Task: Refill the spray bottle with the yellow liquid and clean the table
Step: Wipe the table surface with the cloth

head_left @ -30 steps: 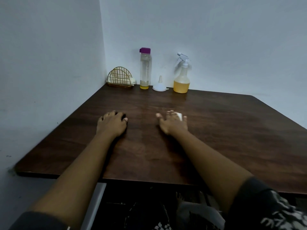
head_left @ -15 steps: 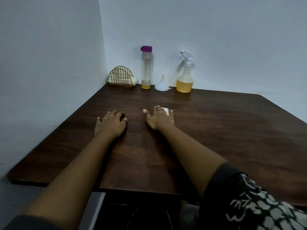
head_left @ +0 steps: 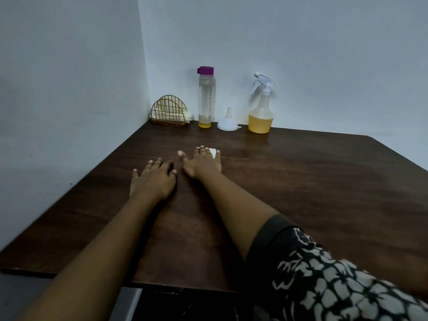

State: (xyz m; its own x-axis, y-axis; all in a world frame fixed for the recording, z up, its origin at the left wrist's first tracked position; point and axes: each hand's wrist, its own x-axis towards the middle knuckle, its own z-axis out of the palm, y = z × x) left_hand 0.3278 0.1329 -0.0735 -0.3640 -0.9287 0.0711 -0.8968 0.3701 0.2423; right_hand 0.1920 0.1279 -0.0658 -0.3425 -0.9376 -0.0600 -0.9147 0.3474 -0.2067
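Two plain pale walls (head_left: 301, 54) meet in a corner at the far left. Dark wood table (head_left: 312, 205) fills the corner, w/ its near edge at the bottom of the view. Both forearms reach out over the tabletop; the right arm has a black sleeve w/ white pattern (head_left: 324, 274).

Left hand (head_left: 154, 179) lies palm down on the wood, fingers spread and straight, holding nothing. Right hand (head_left: 201, 162) is just beside it and a bit farther out, also palm down w/ fingers straight, pressing flat on a small white wad (head_left: 213, 152). Only a corner of the wad shows past the fingers, prob. tissue or cloth, can't tell which.

Along the back wall, L to R: gold wire holder (head_left: 170, 112) w/ pale napkins in the corner. Tall clear bottle (head_left: 206, 98) w/ purple cap, upright, only a thin layer of yellow liquid at its base. White funnel (head_left: 228, 122) sitting mouth down, spout up. Spray bottle (head_left: 261, 112), upright, trigger head on, yellow liquid in roughly the lower third. All four are well apart from both hands.
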